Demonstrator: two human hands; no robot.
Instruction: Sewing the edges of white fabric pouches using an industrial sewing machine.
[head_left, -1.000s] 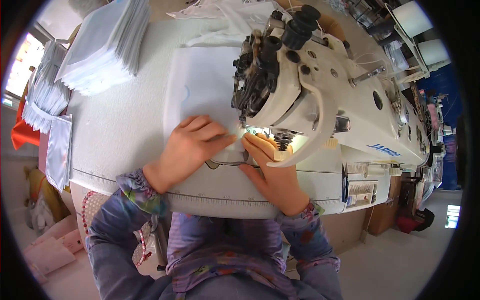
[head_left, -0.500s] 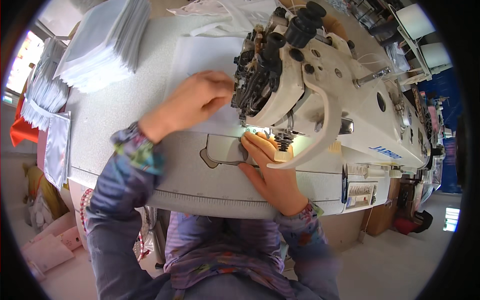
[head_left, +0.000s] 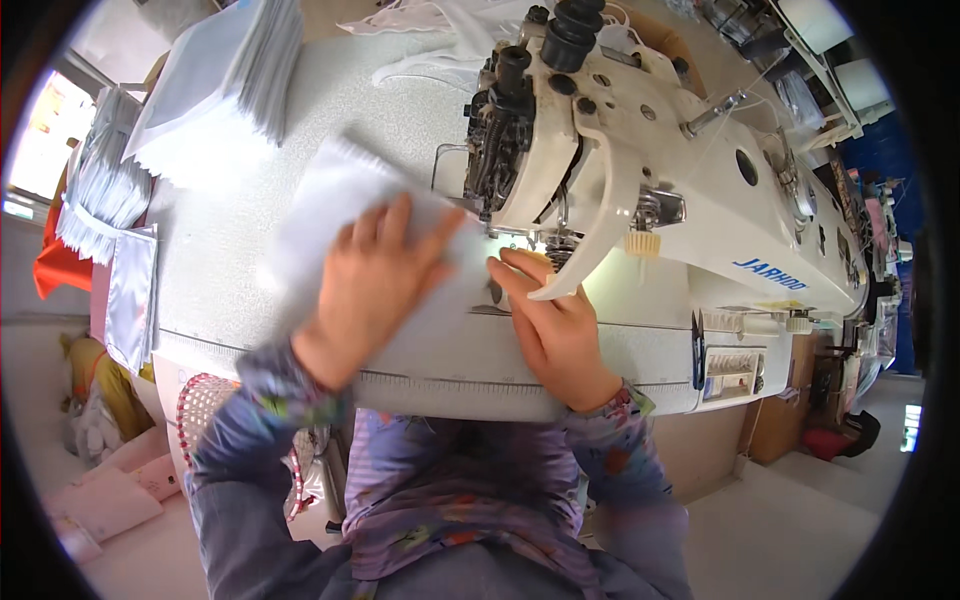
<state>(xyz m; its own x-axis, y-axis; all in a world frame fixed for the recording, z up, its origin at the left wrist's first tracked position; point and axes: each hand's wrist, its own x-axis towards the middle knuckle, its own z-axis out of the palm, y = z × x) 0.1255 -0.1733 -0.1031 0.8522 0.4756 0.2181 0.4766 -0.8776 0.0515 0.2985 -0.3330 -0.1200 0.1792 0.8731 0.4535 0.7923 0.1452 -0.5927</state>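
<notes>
My left hand (head_left: 375, 285) lies with fingers spread on a pale, flat fabric piece (head_left: 335, 190), blurred by motion. The piece sits at a slant on the table, left of the needle area of a white sewing machine (head_left: 660, 130). My right hand (head_left: 560, 340) rests with outstretched fingers beside the lit presser foot area, partly behind the curved white guard (head_left: 615, 210). Part of the piece's right side is hidden under my left hand and near the machine head.
A tall stack of pale pieces (head_left: 205, 85) stands at the far left, with a banded bundle (head_left: 105, 190) beside it. White fabric strips (head_left: 450, 45) lie at the back. Black snips (head_left: 698, 350) and a small parts tray (head_left: 730, 372) sit at the right.
My left hand has moved down from beside the machine head, its fingers now spread. The fabric piece has swung aslant and nearer to me. My right hand stays near the presser foot.
</notes>
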